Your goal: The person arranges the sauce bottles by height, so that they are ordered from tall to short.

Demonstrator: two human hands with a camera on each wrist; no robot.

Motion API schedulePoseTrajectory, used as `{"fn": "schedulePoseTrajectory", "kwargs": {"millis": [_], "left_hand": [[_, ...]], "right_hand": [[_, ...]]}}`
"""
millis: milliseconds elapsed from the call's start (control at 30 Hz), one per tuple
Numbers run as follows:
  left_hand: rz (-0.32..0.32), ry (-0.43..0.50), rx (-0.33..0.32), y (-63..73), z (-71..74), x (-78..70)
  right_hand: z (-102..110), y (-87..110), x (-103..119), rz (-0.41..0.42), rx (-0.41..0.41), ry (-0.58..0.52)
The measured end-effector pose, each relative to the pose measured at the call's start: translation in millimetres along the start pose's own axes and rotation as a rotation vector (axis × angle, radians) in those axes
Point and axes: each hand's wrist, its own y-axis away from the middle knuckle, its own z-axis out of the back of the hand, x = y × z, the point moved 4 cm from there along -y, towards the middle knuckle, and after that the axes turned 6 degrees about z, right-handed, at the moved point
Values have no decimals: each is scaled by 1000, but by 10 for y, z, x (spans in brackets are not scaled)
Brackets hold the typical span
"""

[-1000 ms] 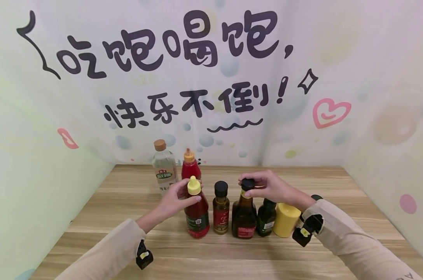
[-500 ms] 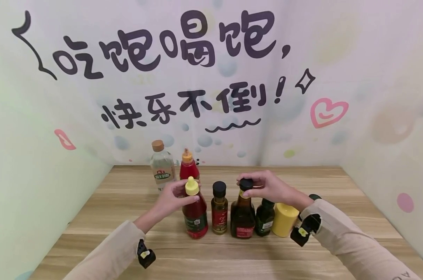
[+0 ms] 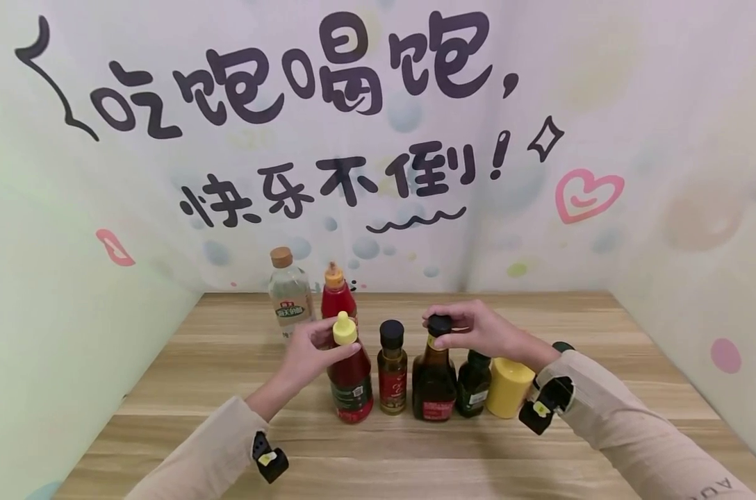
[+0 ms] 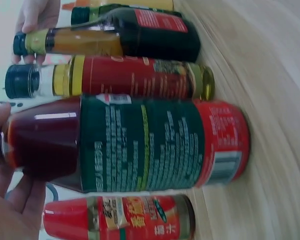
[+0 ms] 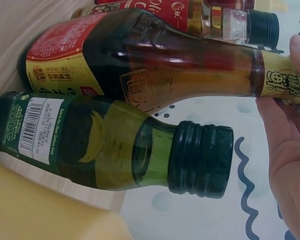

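In the head view, the left hand (image 3: 306,354), left of the centre of the frame, holds the dark red sauce bottle (image 3: 351,396) around its neck, with thumb and fingers on both sides below the yellow cap (image 3: 344,329). This bottle stands upright on the wooden table (image 3: 353,462), in the lower middle of the frame. The right hand (image 3: 481,333), right of the centre, pinches the neck of the brown bottle (image 3: 434,392) just under its black cap (image 3: 440,325); this bottle is also upright.

Between these two bottles stands the slim bottle (image 3: 392,382) with a red label. To the right of the brown bottle there are the green bottle (image 3: 474,385) and then the yellow container (image 3: 506,389), near each other. A dark round top (image 3: 562,346) shows behind the right sleeve (image 3: 615,410), perhaps one more bottle, but the sleeve covers most of it.

Farther back, left of the centre, stand the clear bottle (image 3: 290,298) with a brown cap and the bright red bottle (image 3: 338,298) with an orange tip. In the upper part of the frame, the pale wall (image 3: 653,104) carries large black writing and a pink heart (image 3: 588,196).
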Motion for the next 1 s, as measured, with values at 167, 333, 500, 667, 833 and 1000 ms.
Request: {"fn": "schedulePoseTrajectory", "kwargs": {"millis": [167,333,500,667,833,1000], "left_hand": [[9,-31,-68,-12,-32,-6],[2,-20,-96,-44,-56,-44],[-5,16,-103,-102,-56,-106],[-27,-7,-96,-166,-75,-181],[-74,-4,-71,-232,-137,-286],[-109,-9,-78,-324,-184,-352]], "right_hand": [[1,-9,-6,-2,0,-2],[-3,-5,-13,-6,-3,-8],[3,1,-8,-1,-4,-3],[4,5,-9,-4,-5,-11],[2,1,-5,-2,-5,-11],[2,0,2,-9,-9,-12]]}}
